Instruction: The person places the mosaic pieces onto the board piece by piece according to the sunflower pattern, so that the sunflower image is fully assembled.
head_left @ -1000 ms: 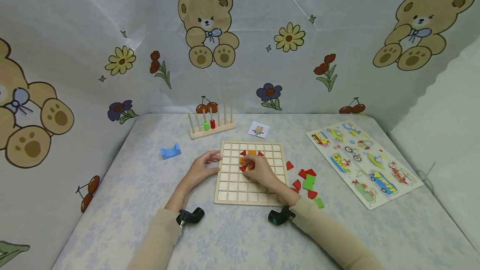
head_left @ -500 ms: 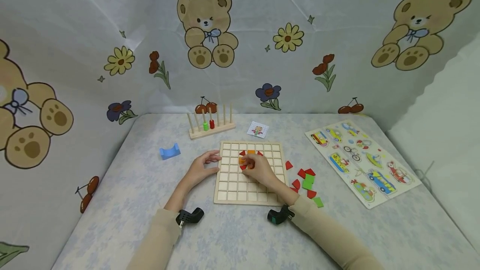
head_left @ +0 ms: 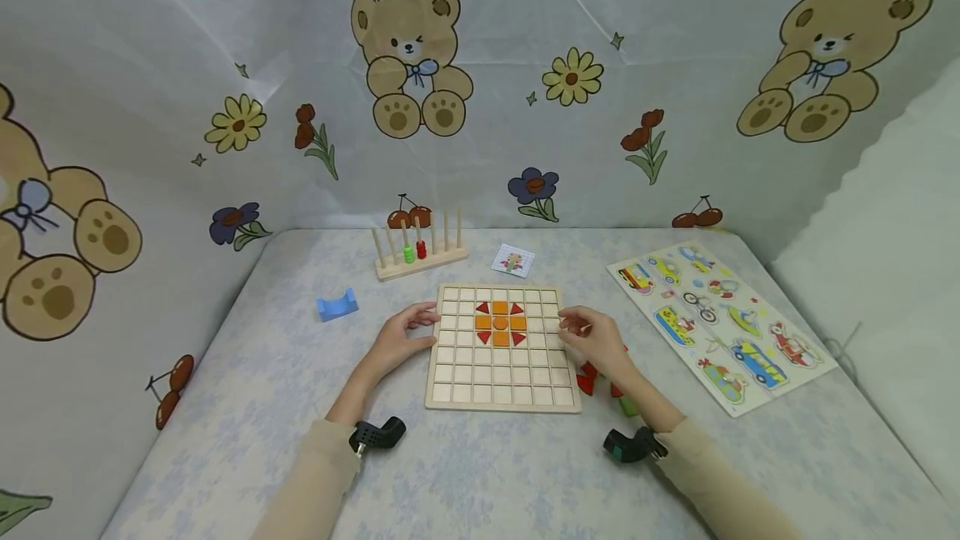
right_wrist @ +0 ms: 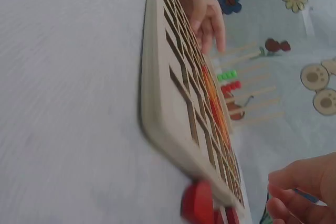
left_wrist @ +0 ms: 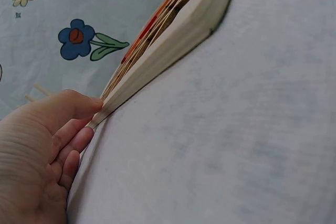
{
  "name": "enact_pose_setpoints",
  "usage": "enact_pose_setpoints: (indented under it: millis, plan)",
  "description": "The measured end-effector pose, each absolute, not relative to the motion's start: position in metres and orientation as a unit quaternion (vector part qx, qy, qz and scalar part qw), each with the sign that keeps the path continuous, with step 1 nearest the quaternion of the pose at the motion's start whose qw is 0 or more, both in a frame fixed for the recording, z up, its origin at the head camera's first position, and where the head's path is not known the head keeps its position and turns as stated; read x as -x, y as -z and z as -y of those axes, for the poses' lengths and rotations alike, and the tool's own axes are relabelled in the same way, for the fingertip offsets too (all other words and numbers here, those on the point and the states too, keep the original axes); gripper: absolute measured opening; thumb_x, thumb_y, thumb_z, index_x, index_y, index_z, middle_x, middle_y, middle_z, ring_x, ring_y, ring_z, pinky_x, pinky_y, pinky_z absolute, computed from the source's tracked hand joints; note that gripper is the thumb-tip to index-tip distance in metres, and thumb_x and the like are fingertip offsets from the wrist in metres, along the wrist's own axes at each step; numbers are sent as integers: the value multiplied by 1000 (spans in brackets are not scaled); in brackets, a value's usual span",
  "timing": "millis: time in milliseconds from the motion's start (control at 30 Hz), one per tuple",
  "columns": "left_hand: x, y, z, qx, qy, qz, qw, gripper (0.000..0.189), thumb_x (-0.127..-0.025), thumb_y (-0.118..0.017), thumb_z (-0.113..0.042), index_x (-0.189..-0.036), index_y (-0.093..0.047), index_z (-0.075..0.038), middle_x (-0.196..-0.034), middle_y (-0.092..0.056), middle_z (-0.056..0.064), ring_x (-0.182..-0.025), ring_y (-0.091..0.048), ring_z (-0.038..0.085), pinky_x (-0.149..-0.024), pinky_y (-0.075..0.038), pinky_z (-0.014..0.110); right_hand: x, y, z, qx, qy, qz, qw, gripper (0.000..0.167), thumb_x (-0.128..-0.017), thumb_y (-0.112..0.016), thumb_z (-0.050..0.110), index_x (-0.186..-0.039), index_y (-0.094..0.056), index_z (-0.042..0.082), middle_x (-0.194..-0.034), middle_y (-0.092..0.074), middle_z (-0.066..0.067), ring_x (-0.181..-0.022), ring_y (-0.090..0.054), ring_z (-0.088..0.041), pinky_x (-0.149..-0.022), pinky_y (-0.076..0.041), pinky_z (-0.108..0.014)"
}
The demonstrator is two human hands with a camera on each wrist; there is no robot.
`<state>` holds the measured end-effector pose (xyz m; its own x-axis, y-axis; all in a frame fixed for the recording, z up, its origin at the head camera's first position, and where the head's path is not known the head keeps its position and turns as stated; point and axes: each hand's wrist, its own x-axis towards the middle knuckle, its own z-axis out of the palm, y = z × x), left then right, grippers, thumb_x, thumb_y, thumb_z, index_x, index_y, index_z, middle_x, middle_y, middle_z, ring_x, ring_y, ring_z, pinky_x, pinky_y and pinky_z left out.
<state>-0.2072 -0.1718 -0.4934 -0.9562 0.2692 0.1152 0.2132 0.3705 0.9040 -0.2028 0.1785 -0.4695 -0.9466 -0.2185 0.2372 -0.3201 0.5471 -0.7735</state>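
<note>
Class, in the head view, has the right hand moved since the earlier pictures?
Yes: rightward. Judged against the wooden grid board, the right hand has gone from over the board's squares to its right edge.

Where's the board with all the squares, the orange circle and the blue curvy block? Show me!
Board [head_left: 502, 355]: head view, on a bare square near its middle.
Orange circle [head_left: 500, 323]: head view, on the middle of its top.
Blue curvy block [head_left: 338, 307]: head view, on its curved middle.
</note>
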Motion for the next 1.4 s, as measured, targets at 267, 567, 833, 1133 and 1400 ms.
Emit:
enact_pose_setpoints:
  millis: [267, 567, 833, 1133, 1400]
  plan:
    - [214, 510, 179, -139, -536, -832, 23, 59, -90, -70, -2, -144, -47, 2, -128, -64, 24, -119, -58, 40, -104, -38, 54, 180, 477, -250, -95, -423, 901, 31, 30, -87, -68, -4, -117, -66, -6, -97, -69, -16, -84, -57, -4, -71, -49, -17]
    - [213, 515, 184, -139, -536, -833, 20, 58, -89, -74, -10, -142, -52, -6, -126, -67, 15, -116, -61, 30, -101, -42, 42, 173, 493, -269, -115, -433, 894, 24, 35, -87, -71, 3, -121, -66, -3, -111, -69, -19, -94, -60, -1, -79, -49, -16]
    - [213, 513, 184, -146, -535, -832, 23, 58, -89, -73, -10, -143, -51, -5, -126, -66, 16, -117, -60, 32, -101, -41, 44, 175, 498, -268, -118, -419, 899, 38, 39, -85, -74, 3, -123, -65, 0, -114, -70, -17, -98, -60, -2, -83, -49, -16]
    - [215, 511, 183, -142, -535, -833, 23, 57, -90, -73, -10, -143, -52, -6, -126, -67, 15, -117, -60, 31, -101, -41, 41, 177, 489, -261, -99, -433, 895, 41, 43, -84, -75, 3, -125, -63, -2, -111, -67, -17, -97, -58, -12, -81, -48, -15]
    - [217, 513, 181, -157, -543, -824, 19, 57, -90, -72, -10, -143, -51, -3, -126, -66, 18, -116, -60, 33, -101, -41, 44, 181, 480, -213, -141, -480, 866, 16, 45, -82, -78, 3, -124, -63, -6, -104, -70, -18, -92, -64, -16, -81, -53, -22]
